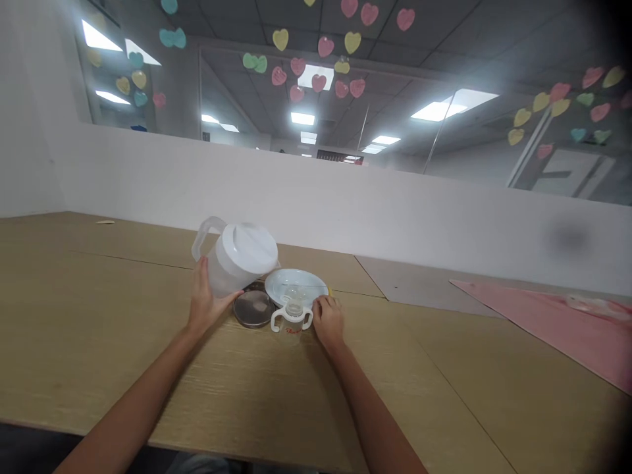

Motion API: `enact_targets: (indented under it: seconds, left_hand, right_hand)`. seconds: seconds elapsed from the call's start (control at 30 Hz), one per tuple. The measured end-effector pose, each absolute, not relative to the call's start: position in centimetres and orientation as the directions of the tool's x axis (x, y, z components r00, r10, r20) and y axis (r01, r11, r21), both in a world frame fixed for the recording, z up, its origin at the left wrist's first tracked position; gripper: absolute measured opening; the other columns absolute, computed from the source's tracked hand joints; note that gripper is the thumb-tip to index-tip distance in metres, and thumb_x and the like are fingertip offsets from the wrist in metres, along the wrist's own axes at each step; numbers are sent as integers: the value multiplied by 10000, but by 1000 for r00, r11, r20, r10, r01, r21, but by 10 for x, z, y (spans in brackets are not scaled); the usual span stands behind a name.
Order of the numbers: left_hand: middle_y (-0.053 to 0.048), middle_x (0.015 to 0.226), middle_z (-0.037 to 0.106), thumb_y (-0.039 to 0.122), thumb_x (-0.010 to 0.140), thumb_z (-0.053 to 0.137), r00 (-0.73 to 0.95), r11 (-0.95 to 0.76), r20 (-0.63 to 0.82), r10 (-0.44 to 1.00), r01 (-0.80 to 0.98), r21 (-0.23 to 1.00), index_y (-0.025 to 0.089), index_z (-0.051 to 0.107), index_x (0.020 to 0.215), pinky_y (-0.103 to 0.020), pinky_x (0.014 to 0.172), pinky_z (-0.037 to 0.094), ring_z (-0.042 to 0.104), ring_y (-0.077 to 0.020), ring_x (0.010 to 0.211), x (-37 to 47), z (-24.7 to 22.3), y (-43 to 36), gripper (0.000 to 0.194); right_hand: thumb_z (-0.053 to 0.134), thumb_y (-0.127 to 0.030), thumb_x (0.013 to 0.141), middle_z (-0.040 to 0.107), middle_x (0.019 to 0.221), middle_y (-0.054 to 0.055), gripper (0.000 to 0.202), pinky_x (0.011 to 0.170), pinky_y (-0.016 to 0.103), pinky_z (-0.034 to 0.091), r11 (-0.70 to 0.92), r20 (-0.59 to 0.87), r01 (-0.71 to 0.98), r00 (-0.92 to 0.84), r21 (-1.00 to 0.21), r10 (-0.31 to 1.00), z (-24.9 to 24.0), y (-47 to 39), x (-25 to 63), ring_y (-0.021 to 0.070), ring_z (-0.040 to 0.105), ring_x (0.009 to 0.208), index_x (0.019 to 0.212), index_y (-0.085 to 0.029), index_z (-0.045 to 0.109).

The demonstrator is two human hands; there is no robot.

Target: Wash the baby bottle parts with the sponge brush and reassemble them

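Observation:
My left hand is wrapped round the lower body of a translucent pitcher with a white lid. The pitcher leans to the right, its handle up at the left. My right hand is closed at the right rim of a pale blue bowl, with its fingertips partly hidden. Inside the bowl lies something clear, too small to name. A clear baby bottle with two white handles and red lettering stands in front of the bowl, between my hands. Beside it, under the pitcher, is a dark round lid.
The wooden table runs back to a white low wall. A pink sheet lies at the right, and a grey board at the back. One small pale piece rests far left. Glass with heart-shaped notes rises above the wall.

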State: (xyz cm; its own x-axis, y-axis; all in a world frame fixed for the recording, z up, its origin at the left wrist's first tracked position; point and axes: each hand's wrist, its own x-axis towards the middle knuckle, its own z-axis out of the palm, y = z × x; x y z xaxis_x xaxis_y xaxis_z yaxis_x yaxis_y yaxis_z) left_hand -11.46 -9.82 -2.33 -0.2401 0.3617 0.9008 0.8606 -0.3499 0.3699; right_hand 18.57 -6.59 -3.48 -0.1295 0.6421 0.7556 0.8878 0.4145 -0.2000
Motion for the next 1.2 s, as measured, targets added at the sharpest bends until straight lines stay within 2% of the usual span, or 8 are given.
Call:
enact_targets:
  seconds: [0.17,0.27,0.33,0.53,0.67,0.77,1.03,1.2]
  left_hand:
    - [-220,1445,230,507,621,722,18,-471,948,317,871,141,170,76,1428,-557,1051,271,254,-375,1324,-120,-21,-103,1087]
    - [-220,1441,244,498,626,723,66,-518,941,333,846,124,180,91,1425,-554,1049,280,263,-370,1324,-116,-24,-102,1067]
    - [-209,1444,252,512,619,723,-3,-491,933,360,850,192,174,88,1428,-540,1064,277,261,-360,1327,-112,-26,-102,1083]
    - [-150,1479,213,530,636,703,-395,-327,815,424,772,545,188,52,1444,-537,1095,279,252,-364,1331,-110,-29,-100,1092]
    - [-106,1488,210,507,637,710,-523,-292,746,412,700,652,244,52,1444,-535,1111,265,238,-354,1341,-114,-32,-96,1073]
    - [-119,1482,224,511,641,706,-593,-262,672,444,631,730,240,29,1441,-550,1096,274,264,-353,1332,-116,-33,-94,1083]
    - [-144,1479,201,525,625,712,-665,-227,638,388,602,765,208,98,1418,-506,1113,251,234,-338,1346,-120,-32,-92,1051]
    - [-148,1464,220,528,616,714,-687,-206,600,411,571,795,216,105,1407,-516,1105,262,246,-341,1337,-120,-33,-90,1047]
  right_hand:
    - [409,-206,882,633,907,56,223,779,274,314,386,737,900,-121,-201,665,-33,-68,185,175,490,845,818,-156,616]
    - [399,-212,882,632,909,59,236,780,278,324,392,731,897,-126,-205,671,-34,-67,185,179,487,844,812,-158,618]
    - [397,-223,880,627,937,65,240,800,283,332,401,739,888,-111,-227,665,-35,-66,185,183,489,872,825,-161,622]
    - [380,-276,877,599,1014,97,269,860,318,354,411,751,856,-43,-312,659,-39,-62,188,202,493,952,946,-151,608]
    - [370,-280,873,599,1004,99,277,854,327,364,412,747,854,-43,-318,664,-38,-62,189,207,500,949,984,-151,589]
    - [367,-281,870,600,1003,99,279,851,331,368,407,747,858,-42,-314,664,-38,-61,189,212,501,955,986,-151,585]
    - [355,-287,872,604,984,96,285,844,337,377,408,736,856,-48,-319,675,-38,-61,189,215,508,940,980,-155,583]
    - [354,-288,873,602,981,100,289,843,336,378,402,726,859,-53,-317,686,-36,-62,189,216,506,942,974,-151,588]
